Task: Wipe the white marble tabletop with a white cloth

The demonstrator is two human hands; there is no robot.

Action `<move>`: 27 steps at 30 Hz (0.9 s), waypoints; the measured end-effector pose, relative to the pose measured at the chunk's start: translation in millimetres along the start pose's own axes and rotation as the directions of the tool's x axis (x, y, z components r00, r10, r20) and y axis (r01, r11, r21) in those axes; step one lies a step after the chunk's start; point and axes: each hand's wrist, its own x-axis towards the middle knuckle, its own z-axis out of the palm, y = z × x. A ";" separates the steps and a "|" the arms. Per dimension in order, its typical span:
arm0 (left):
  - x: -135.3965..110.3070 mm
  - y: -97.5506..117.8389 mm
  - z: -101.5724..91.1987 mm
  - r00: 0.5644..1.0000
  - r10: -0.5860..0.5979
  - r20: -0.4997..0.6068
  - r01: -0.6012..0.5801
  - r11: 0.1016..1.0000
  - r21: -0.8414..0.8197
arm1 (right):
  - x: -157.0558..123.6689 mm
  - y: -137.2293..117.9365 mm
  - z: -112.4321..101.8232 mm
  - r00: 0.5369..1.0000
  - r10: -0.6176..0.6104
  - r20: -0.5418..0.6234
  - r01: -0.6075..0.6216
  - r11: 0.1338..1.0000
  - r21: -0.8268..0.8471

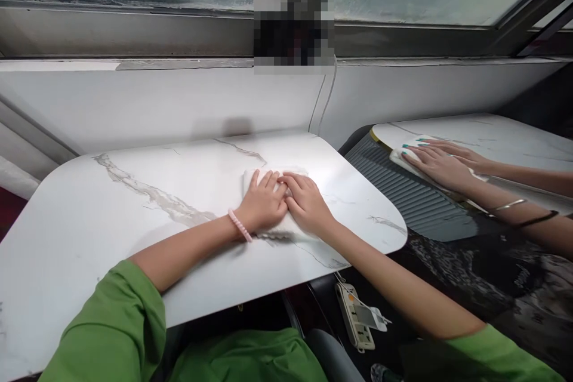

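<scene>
Head view: left hand (pixel 262 203) and right hand (pixel 308 206) lie flat, side by side and touching, on a folded white cloth (pixel 249 182) near the middle of the marble table (pixel 111 215). Fingers are straight and close together, pressing down, with nothing gripped. Pink bracelet (pixel 240 225) on the left wrist. Far right, on a second table (pixel 505 137), another person's hands (pixel 441 164) rest flat on a cloth too.

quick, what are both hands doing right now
Left hand: open, pressed flat on the cloth.
Right hand: open, flat on the cloth too.
</scene>
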 end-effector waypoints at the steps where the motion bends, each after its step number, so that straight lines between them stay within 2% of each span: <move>1: 6.9 -11.0 -1.2 1.000 -0.004 0.004 0.004 1.000 -0.005 | 11.6 1.7 4.8 1.000 0.003 -0.009 -0.003 1.000 -0.001; 8: 50.3 -79.6 -7.3 0.994 -0.108 -0.021 0.108 0.994 -0.003 | 98.2 20.3 41.9 1.000 -0.022 -0.019 0.022 0.999 -0.035; 12: 67.4 -101.9 -8.0 0.981 -0.177 -0.074 0.177 0.984 -0.014 | 135.3 30.3 55.6 0.999 -0.036 0.000 0.036 0.999 -0.007; 15: 77.2 -112.2 -7.2 0.973 -0.213 -0.089 0.213 0.977 -0.009 | 152.2 34.7 60.6 0.999 -0.036 -0.002 0.036 0.999 0.010; 21: 79.5 -114.6 -3.7 0.968 -0.231 -0.099 0.236 0.971 0.043 | 159.2 41.1 61.9 0.994 -0.104 0.023 0.103 0.993 0.062; 27: 50.6 -91.0 -6.1 0.968 -0.238 -0.078 0.244 0.966 0.089 | 130.2 30.5 58.1 0.988 -0.121 0.092 0.117 0.992 0.051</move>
